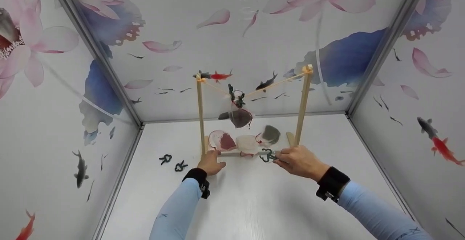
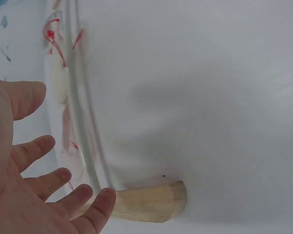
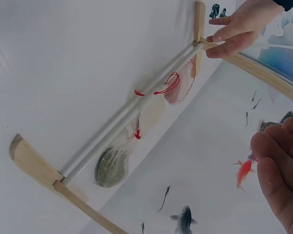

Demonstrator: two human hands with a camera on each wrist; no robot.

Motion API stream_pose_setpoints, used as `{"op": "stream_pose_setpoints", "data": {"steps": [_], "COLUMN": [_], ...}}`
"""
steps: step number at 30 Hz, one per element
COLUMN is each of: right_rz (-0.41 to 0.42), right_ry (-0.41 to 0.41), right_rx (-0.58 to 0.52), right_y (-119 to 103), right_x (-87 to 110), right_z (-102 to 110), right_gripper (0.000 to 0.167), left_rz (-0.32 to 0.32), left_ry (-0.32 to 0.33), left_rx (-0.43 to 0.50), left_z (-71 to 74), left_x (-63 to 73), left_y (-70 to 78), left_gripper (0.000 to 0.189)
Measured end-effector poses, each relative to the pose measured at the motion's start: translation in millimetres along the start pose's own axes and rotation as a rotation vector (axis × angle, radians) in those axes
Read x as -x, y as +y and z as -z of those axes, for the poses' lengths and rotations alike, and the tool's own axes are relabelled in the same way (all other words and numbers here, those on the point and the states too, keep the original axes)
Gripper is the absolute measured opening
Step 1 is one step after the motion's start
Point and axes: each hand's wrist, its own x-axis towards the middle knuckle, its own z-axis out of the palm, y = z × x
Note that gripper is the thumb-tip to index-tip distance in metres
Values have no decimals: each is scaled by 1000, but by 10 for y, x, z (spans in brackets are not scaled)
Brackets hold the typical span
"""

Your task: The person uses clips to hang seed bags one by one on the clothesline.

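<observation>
A wooden stand has two posts (image 1: 302, 105), wooden feet (image 3: 36, 158) and a pale crossbar (image 3: 107, 139) low between them. From a sagging yellow cord (image 1: 218, 87) between the post tops, a dark-filled drawstring bag (image 1: 241, 118) hangs by dark green clips (image 1: 239, 100). My left hand (image 1: 210, 163) is at the left post's base, fingers spread, fingertips overlapping the wooden foot (image 2: 149, 202) in the left wrist view. Near the right post, my right hand (image 1: 303, 162) pinches dark green clips (image 1: 268, 155) between thumb and fingers; its curled fingers hide most of them in the right wrist view.
Behind the crossbar lie three clear bags with red ties: a reddish one (image 1: 222, 140), a whitish one (image 1: 247, 144) and a green-filled one (image 1: 270, 134). Two loose green clips (image 1: 180, 166) lie left of the stand. Printed panels (image 1: 218, 0) wall the white tabletop (image 1: 247, 211).
</observation>
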Motion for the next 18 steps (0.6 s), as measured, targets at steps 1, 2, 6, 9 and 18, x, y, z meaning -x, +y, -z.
{"op": "stream_pose_setpoints", "data": {"steps": [1,2,6,9,18], "right_rz": [-8,-19,-45,-44,-48], "right_ry": [-7,-14,-28,-34,-54], "right_rx": [0,0,-15,-19,0], "right_y": [2,4,7,-3,-27], "right_x": [21,41,120,173,349], "right_z": [-1,1,21,26,20], "right_gripper": [25,26,27,27,35], "left_rz": [-4,-11,-111,-182,-201], "left_ry": [-19,-52,-171,-222,-270], "left_rx": [-30,-69,-222,-318,-551], "left_z": [-43,2,-81,-153,-515], "left_x": [-2,81,105,79,-272], "left_y": [38,218,570,788,922], "left_gripper": [58,56,52,52,60]}}
